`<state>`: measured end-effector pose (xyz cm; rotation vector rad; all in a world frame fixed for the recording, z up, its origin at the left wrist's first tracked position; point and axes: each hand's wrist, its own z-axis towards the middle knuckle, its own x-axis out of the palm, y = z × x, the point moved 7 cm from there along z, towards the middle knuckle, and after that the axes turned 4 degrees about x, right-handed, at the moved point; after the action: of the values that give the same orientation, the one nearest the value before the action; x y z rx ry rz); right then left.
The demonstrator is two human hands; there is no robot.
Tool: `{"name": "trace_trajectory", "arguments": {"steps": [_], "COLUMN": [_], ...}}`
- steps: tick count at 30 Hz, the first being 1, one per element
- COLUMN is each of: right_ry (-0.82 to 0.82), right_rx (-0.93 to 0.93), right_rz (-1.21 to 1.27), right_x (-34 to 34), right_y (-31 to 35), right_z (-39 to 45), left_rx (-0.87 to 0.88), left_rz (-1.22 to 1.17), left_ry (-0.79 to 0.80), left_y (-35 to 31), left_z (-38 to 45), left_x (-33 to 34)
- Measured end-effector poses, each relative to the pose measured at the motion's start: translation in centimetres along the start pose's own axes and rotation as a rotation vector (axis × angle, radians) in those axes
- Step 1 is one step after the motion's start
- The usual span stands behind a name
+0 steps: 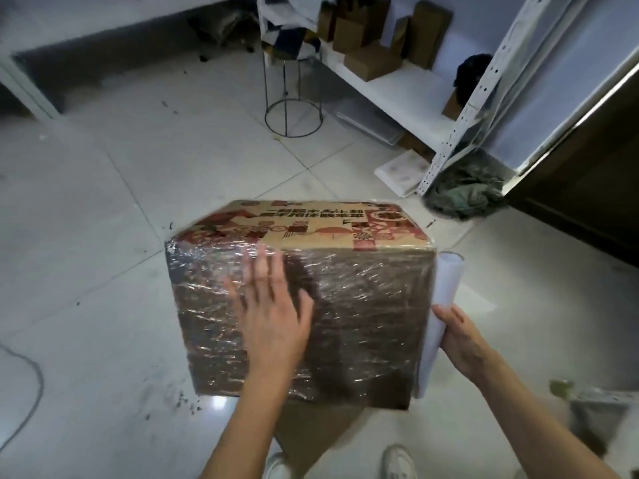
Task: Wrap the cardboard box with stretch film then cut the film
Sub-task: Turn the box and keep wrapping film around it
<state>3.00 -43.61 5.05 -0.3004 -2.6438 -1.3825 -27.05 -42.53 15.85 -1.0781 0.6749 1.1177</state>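
Observation:
A cardboard box (363,305) with red print on its top stands raised above the tiled floor, its near side covered in shiny stretch film. My left hand (273,305) lies flat and open on that filmed side, fingers spread. At the box's right edge my right hand (461,340) grips a white roll of stretch film (439,319), held upright against the corner. Film runs from the roll onto the box.
A brown carton (311,433) sits under the box. A white metal shelf (397,84) with small cartons stands at the back right, and a wire stand (294,115) beside it. Crumpled cloth (466,195) lies right. My shoes (397,461) show below.

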Motion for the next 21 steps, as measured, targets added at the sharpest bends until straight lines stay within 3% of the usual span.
{"name": "trace_trajectory", "arguments": {"steps": [2, 3, 8, 12, 21], "right_ry": [0.004, -0.004, -0.001, -0.025, -0.059], "right_rx": [0.024, 0.038, 0.094, 0.134, 0.068], "right_rz": [0.051, 0.068, 0.065, 0.071, 0.024], "right_x": [0.0, -0.1, -0.3, -0.9, -0.9], "right_y": [-0.1, -0.2, 0.7, 0.8, 2.9], "right_z": [-0.4, -0.5, -0.8, -0.9, -0.5], "left_rx": [0.303, 0.326, 0.088, 0.025, -0.092], "left_rz": [0.002, 0.021, 0.145, 0.145, 0.137], "left_ry": [0.117, 0.191, 0.446, 0.564, 0.544], "left_y": [-8.7, -11.7, -15.4, -16.5, -17.2], "left_z": [0.2, 0.3, 2.5, 3.3, 4.2], "left_x": [1.7, 3.0, 7.4, 7.4, 6.4]}}
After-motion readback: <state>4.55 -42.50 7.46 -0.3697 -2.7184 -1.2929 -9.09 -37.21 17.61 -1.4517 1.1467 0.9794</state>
